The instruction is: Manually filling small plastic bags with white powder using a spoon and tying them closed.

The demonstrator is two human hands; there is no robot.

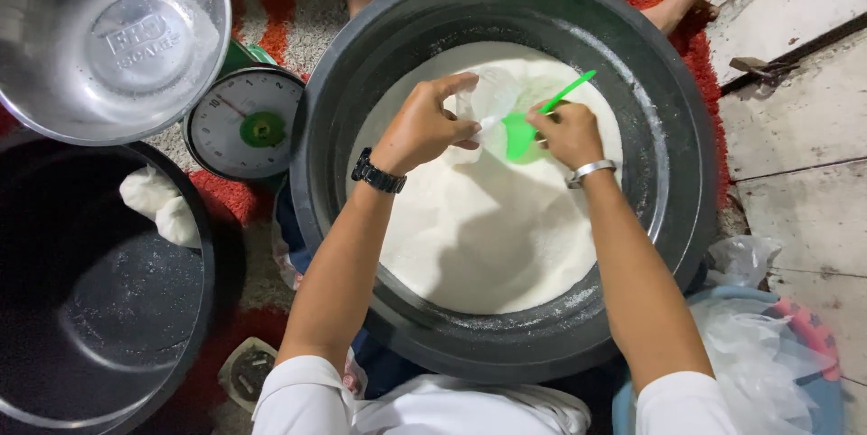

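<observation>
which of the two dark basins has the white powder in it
The big dark basin in the middle, under both hands, is filled with white powder. The other dark basin, at lower left, holds only two small filled white bags.

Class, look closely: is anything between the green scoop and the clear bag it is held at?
Nothing visible. The right hand holds the green scoop at the clear bag, which the left hand holds.

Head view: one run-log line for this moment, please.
left hand: holds clear bag open | right hand: green scoop in bag | below: black tub of white powder
</observation>
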